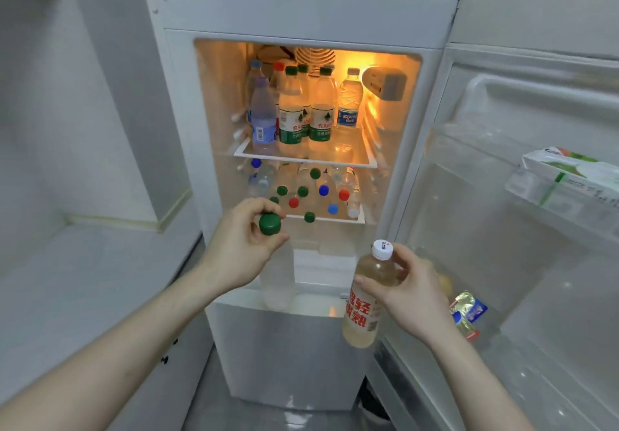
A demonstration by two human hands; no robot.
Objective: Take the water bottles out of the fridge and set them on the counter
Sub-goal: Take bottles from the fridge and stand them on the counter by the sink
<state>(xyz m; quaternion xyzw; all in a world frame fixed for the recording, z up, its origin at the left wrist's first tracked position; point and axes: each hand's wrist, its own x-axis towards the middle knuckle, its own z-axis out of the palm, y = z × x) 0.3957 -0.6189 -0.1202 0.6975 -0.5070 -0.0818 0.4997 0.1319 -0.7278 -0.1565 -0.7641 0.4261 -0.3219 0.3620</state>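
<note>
The left hand (241, 246) gripped a green-capped bottle (278, 279) by its neck, fingers curled beneath the cap; the bottle hung upright, cap uppermost, before the open fridge (301, 11); the right hand (408, 293) clasped a white-capped bottle (365, 303) at the shoulder, long axis near vertical, base tilted slightly leftward; further bottles stood on the upper shelf (248, 155).

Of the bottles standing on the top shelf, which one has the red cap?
The red-capped bottle stands at the back left of the top shelf, partly hidden behind the purple-tinted bottle. The others there have green, blue or silvery caps.
</note>
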